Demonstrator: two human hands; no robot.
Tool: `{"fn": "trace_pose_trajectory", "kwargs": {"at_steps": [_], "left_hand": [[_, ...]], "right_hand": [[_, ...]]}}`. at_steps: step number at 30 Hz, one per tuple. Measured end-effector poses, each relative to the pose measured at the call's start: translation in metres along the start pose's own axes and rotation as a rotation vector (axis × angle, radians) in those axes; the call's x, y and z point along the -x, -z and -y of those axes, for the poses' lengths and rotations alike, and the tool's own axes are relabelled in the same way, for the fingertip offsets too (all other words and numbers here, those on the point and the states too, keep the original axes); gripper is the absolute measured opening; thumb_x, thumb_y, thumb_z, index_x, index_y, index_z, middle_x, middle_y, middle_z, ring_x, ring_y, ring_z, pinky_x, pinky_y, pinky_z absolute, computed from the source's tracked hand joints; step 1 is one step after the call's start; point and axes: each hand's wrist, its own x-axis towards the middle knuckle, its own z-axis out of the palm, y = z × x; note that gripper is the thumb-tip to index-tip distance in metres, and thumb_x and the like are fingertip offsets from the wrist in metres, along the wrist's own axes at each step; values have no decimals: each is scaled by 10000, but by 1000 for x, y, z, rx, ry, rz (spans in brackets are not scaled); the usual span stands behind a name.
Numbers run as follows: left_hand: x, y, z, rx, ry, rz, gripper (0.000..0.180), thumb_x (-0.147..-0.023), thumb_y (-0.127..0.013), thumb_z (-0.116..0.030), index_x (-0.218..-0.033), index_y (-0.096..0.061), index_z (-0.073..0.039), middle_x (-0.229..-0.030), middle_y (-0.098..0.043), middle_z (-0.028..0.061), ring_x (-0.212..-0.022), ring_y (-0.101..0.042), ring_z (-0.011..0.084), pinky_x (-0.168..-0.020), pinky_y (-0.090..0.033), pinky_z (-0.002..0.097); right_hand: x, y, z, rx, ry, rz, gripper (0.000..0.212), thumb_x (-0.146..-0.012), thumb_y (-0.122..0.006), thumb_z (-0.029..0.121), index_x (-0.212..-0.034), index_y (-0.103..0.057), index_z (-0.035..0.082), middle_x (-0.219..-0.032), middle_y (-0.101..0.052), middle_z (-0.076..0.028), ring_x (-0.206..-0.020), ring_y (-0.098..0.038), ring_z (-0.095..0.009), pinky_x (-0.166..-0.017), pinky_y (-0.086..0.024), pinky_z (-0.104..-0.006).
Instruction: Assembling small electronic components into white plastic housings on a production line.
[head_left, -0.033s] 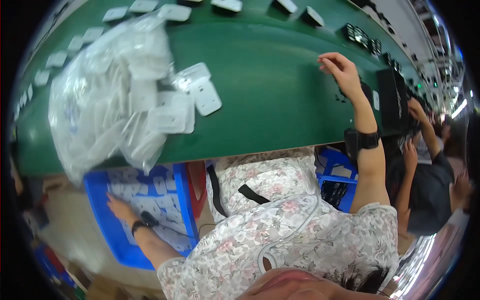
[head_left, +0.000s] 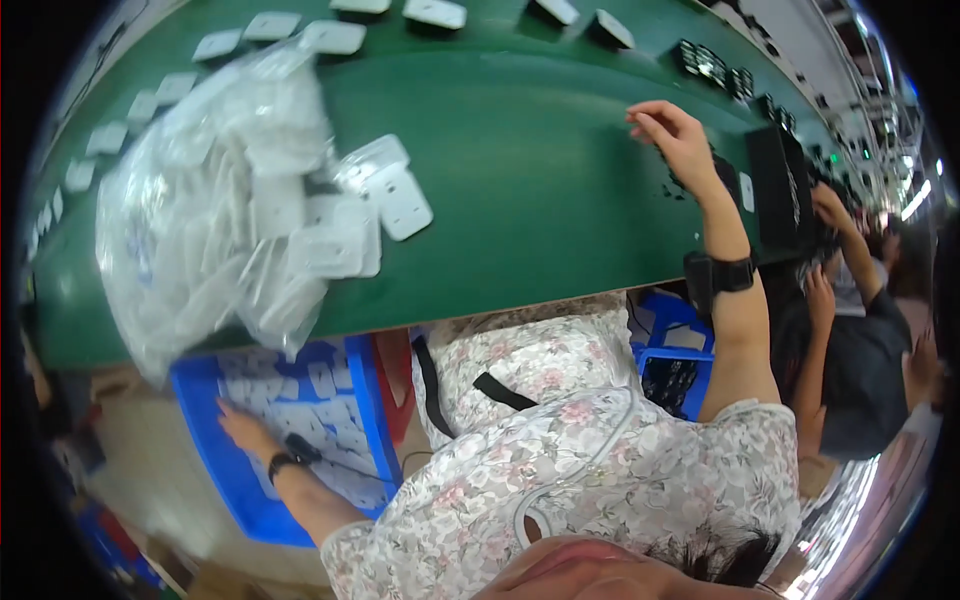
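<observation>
My left hand (head_left: pixel 243 428) reaches down into a blue plastic bin (head_left: pixel 378 420), just over a layer of flat white plastic pieces (head_left: pixel 335 415). Its visible fingers are stretched out, and no piece shows in them. Above the green tabletop, my right hand (head_left: pixel 680 143) is raised with thumb and fingertips drawn together. Whatever may be between those fingertips is too small to make out. Small black bits (head_left: pixel 672 188) lie on the table beside that wrist. A large clear plastic bag (head_left: pixel 215 200) of white plates bulges on the left, with loose white plates (head_left: pixel 402 203) by its mouth.
White plates stand spaced along the far side of the green table (head_left: pixel 500 150), with black parts (head_left: pixel 703 62) further right. A black box (head_left: pixel 780 190) stands beyond my right arm. A blue stool (head_left: pixel 672 345) is below the table edge. Another person (head_left: pixel 850 350) works at right.
The view has shifted slightly, so the bag and plates sit a little lower and further left in the picture. Both hands keep nearly the same pose.
</observation>
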Motion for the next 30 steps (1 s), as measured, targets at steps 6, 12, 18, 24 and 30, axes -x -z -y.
{"fn": "trace_pose_trajectory", "kwargs": {"at_steps": [6, 12, 18, 24, 30], "left_hand": [[6, -6, 52, 132, 117, -175, 529, -891, -490, -26, -1406, -411, -118, -1200, -536, 270, -1021, -567, 456, -825, -491, 514], [13, 17, 16, 265, 257, -171, 513, -927, -493, -50, -1421, -375, -122, -1202, -527, 279, -1026, -574, 480, -847, -497, 515], [18, 37, 34, 146, 210, -175, 514, -947, -487, -66, -1435, -338, -125, -1212, -514, 270, -1021, -580, 470, -815, -510, 519], [3, 70, 80, 138, 17, -390, 438, -963, -501, -101, -1382, -406, -14, -1294, -511, 261, -1072, -585, 430, -901, -493, 469], [-15, 263, -2, 250, -7, -618, 488, -969, -542, -160, -1391, -383, 28, -1315, -507, 275, -1137, -565, 395, -943, -480, 441]], "right_hand": [[3, 0, 1, -55, -35, -37, 199, -966, -574, 160, -1076, -643, 10, -998, -679, -48, -840, -627, -107, -746, -496, -237], [-4, 23, -8, -59, -33, -130, 195, -954, -579, 168, -1066, -653, 26, -937, -665, -30, -802, -613, -92, -694, -498, -225], [-36, 60, -21, 2, -20, -208, 197, -961, -575, 175, -1082, -663, 47, -956, -673, -18, -808, -618, -90, -694, -489, -228], [-87, 101, -59, 470, -176, -418, 410, -900, -649, 396, -1192, -620, 110, -1040, -662, -45, -912, -631, -165, -783, -504, -293], [-141, 107, -103, 1123, -151, -412, 690, -790, -690, 553, -1339, -507, 176, -1269, -538, -122, -1107, -567, -265, -866, -499, -408]]}}
